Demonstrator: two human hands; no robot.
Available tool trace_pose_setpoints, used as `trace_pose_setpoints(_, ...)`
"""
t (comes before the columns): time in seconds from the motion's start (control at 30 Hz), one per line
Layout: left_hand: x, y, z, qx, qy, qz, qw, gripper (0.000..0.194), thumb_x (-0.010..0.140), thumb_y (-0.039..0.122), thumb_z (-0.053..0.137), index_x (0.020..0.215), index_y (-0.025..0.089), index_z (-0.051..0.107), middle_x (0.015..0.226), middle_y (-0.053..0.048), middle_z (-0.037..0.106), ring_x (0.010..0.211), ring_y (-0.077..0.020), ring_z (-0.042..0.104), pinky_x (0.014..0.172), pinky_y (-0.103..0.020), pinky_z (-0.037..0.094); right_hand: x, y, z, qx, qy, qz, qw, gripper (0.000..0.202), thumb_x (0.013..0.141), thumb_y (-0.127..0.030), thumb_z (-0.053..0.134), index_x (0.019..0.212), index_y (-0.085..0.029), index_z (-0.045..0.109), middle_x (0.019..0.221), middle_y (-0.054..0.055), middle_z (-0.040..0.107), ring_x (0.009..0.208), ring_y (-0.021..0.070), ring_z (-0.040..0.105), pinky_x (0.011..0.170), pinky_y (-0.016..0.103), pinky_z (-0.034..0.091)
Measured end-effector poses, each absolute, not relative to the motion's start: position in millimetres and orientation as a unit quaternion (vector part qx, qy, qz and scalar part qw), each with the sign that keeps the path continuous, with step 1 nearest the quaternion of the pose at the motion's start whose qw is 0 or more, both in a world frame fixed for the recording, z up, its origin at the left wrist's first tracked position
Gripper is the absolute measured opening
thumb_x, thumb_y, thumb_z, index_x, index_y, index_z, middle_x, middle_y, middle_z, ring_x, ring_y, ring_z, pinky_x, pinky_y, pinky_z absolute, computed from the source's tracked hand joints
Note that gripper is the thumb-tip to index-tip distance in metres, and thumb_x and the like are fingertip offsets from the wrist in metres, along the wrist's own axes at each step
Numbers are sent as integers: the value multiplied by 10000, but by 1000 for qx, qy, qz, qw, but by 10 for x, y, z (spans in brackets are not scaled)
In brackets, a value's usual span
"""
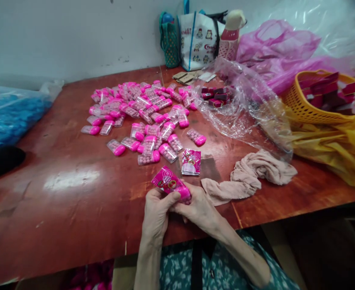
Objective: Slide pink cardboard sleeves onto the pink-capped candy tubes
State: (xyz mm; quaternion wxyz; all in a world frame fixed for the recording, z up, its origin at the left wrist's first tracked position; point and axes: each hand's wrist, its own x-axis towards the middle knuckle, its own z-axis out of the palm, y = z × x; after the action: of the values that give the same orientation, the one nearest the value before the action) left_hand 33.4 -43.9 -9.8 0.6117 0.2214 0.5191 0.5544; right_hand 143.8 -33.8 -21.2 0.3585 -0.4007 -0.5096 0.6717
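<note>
Near the front edge of the table, my left hand (157, 207) and my right hand (197, 205) meet around one small candy container. My left fingers and thumb pinch a shiny pink printed sleeve (167, 179) that sticks up at the container's upper left. The right hand closes on the candy container (185, 194), whose pink cap and pink candies partly show; how far the sleeve covers it is hidden by my fingers. Just beyond my hands lies a small stack of the same printed sleeves (191, 162). Farther off spreads a heap of clear candy containers (141, 98) with pink caps.
A beige cloth (250, 173) lies crumpled to the right. Behind it is a clear plastic bag (246, 117) with dark pink sleeves inside. A yellow basket (316, 110) stands at far right, a blue-filled bag (11, 114) at far left. Bags and bottles line the wall.
</note>
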Motion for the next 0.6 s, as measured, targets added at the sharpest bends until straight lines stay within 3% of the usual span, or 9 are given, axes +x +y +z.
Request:
trace_pose_setpoints(0.07,316,-457,-78,239,500,529,642,252,584,145,727,831,111,691,696,-52,686,583,-141,610,560,-228,504,1459,-341,-213,-385,-497,702,336,138,667,-191,667,697,-155,538,461,-83,473,338,51,420,326,147,309)
trace_pose_setpoints(0.17,290,-482,-54,253,458,501,689,293,601,175,718,888,127,680,771,-68,692,585,-161,616,535,-251,503,1503,-337,-211,-322,-476,773,269,230,655,-233,683,566,-152,487,412,-82,438,325,46,384,315,151,275)
trace_pose_setpoints(0.27,291,-485,-66,250,450,499,698,266,623,184,702,885,137,688,824,-76,696,630,-179,630,585,-271,507,1520,-315,-200,-310,-486,777,253,231,665,-238,668,559,-154,480,431,-77,447,334,44,377,320,155,282)
trace_pose_setpoints(0.43,318,-472,-72,273,480,543,633,178,657,128,668,831,134,709,844,-77,703,785,-200,635,734,-280,486,1489,-298,-141,-417,-576,640,292,214,690,-116,562,528,-164,431,429,-79,405,346,35,364,326,145,249)
trace_pose_setpoints(0.6,308,-506,-28,268,439,518,683,277,665,213,669,928,124,685,1000,-125,665,840,-256,628,661,-299,504,1504,-350,-99,-358,-524,737,231,215,708,-184,589,527,-157,476,424,-68,445,323,41,377,309,151,269)
